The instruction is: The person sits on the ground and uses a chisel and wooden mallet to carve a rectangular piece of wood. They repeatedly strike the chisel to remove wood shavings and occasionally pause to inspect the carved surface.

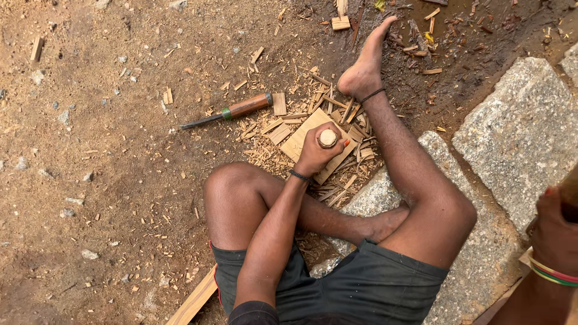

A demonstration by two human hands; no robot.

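My left hand [314, 153] is closed around the round wooden handle of a chisel [327, 138], which stands upright on a flat wooden board [299, 139] lying on the ground between my legs. My right hand [553, 232], with coloured bangles at the wrist, is raised at the right edge of the view. It grips a brown wooden object [569, 191] that is mostly cut off by the frame. My bare right foot [365, 63] rests just beyond the board.
A second chisel [233, 111] with a wooden handle lies on the dirt left of the board. Wood chips [283, 120] are scattered around it. Grey stone blocks [518, 132] sit at the right, and a wooden plank [194, 301] lies at the bottom.
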